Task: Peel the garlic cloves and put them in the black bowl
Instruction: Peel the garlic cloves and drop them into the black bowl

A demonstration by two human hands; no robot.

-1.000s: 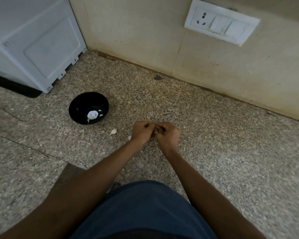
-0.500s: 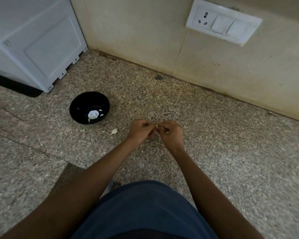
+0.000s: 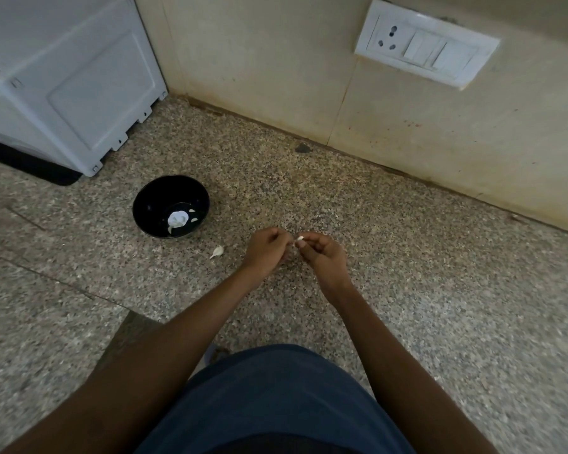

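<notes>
- Since the earlier frames, both hands have drawn slightly apart, so a small white garlic clove now shows at the fingertips of the right hand.
- Right thumb and forefinger pinch that clove; the other right fingers are curled in.
- Left hand sits just beside it, fingers curled toward the clove; whether they touch it I cannot tell.
- Both hands hang over a speckled granite counter, roughly at its middle.
- Black bowl stands to the left of the hands, apart from them, with a few pale peeled pieces at its bottom.
- One loose clove lies on the counter between the bowl and the left hand.
- Beige tiled wall bounds the counter at the back, running diagonally down to the right; a dark spot sits at its foot.
- White switch plate is mounted on the wall at upper right.
- White appliance fills the back left corner, close behind the bowl.
- Bare counter stretches to the right of the hands and in the left foreground.
- Person's dark blue clothing fills the bottom middle.
</notes>
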